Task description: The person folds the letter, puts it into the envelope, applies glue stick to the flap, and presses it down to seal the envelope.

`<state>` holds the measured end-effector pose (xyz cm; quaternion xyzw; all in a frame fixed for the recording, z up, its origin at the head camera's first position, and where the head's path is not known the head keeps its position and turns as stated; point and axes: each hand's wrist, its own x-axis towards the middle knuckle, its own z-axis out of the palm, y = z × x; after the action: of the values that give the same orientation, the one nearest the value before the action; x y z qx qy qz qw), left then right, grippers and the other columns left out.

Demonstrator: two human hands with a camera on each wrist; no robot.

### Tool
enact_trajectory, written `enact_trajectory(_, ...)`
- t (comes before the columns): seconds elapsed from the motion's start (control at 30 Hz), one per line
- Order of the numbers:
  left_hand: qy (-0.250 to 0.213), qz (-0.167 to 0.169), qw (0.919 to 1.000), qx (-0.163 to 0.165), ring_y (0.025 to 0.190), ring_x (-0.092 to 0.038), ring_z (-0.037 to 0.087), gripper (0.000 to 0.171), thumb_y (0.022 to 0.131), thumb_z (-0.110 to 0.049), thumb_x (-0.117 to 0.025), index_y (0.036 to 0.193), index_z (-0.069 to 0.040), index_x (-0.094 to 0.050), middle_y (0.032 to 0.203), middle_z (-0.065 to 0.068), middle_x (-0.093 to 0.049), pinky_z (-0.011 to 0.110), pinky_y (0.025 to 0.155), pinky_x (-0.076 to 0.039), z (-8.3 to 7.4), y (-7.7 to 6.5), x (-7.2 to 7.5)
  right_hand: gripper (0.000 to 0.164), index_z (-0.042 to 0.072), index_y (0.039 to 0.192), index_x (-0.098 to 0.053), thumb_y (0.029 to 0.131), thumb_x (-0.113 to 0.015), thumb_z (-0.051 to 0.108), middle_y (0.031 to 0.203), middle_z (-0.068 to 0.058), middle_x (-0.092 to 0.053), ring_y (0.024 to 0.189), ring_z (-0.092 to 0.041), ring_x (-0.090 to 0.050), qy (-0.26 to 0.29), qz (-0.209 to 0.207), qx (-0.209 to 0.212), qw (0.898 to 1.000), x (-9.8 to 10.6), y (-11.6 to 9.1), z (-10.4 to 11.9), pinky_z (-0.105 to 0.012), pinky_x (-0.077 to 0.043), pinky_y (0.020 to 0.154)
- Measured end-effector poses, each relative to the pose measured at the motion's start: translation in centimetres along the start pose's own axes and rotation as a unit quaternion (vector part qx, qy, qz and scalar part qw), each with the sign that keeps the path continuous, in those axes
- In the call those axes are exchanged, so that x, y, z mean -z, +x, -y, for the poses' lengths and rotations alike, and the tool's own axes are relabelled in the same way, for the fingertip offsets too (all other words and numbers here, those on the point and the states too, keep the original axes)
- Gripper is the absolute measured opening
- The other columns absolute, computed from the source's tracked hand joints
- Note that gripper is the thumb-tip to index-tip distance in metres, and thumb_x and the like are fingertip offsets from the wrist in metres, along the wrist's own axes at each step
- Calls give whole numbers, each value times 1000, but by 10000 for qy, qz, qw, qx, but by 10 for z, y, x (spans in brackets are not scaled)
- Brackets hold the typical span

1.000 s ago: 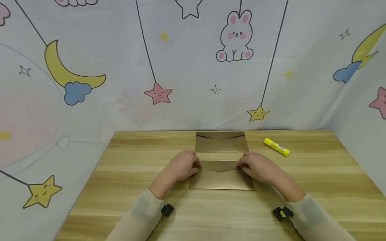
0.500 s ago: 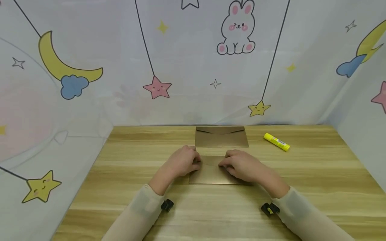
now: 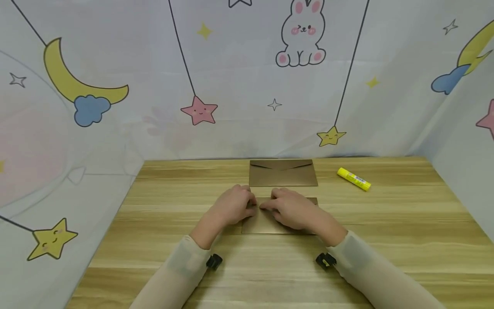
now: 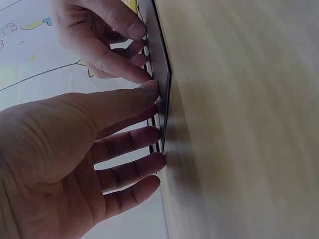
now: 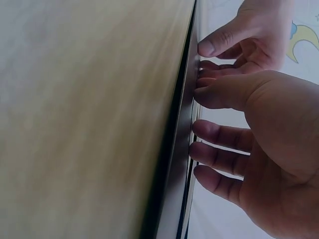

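A bronze-coloured envelope (image 3: 257,225) lies flat on the wooden table, flap side up. My left hand (image 3: 233,206) rests at its left end, thumb and fingertips touching the paper. The fingertips of my right hand (image 3: 292,209) press on the flap area, close beside the left hand and covering much of the flap. From the left wrist view, the envelope (image 4: 158,69) shows edge-on under both hands. Loosely extended fingers of the right hand (image 5: 279,134) touch the envelope (image 5: 177,172) in the right wrist view.
Behind, near the table's back edge, lies a second bronze envelope (image 3: 283,177) with its flap folded over. To its right is a yellow glue stick (image 3: 353,179). A white cloth (image 3: 239,128) with cartoon prints hangs behind the table (image 3: 386,223).
My right hand has slid left along the envelope, from its right end to near the left hand. The left hand stays at the left end. The head view has tilted down slightly.
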<state>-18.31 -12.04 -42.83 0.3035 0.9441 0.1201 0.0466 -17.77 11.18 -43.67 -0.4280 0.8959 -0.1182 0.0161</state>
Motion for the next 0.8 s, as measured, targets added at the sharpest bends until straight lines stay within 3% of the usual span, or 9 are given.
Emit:
enact_trajectory(0.17, 63, -21, 10000, 29, 95, -64, 26, 13, 96, -21, -82, 106, -12, -83, 103, 2, -70, 41, 86, -57, 0, 0, 0, 30, 20, 133, -76, 104, -69, 14, 99, 1, -57, 83, -14, -49, 57, 27, -76, 10000, 2, -7, -3, -32, -48, 75)
enact_trajectory(0.43, 144, -43, 9999, 23, 99, -65, 27, 14, 96, -22, -82, 106, -13, -83, 105, 2, -71, 41, 89, -57, 1, 1, -1, 30, 23, 129, -79, 103, -68, 11, 105, 5, -62, 91, -11, -53, 324, 51, -315, 9990, 7, -37, -20, -33, -50, 80)
enact_trajectory(0.8, 448, -5, 9990, -26, 95, -64, 25, 13, 96, -25, -83, 106, -17, -84, 104, 0, -70, 42, 85, -57, -3, 0, -2, 29, 13, 125, -79, 100, -70, 2, 114, 2, -67, 105, -15, -62, 565, 100, -627, 9964, 23, -73, -50, -39, -56, 88)
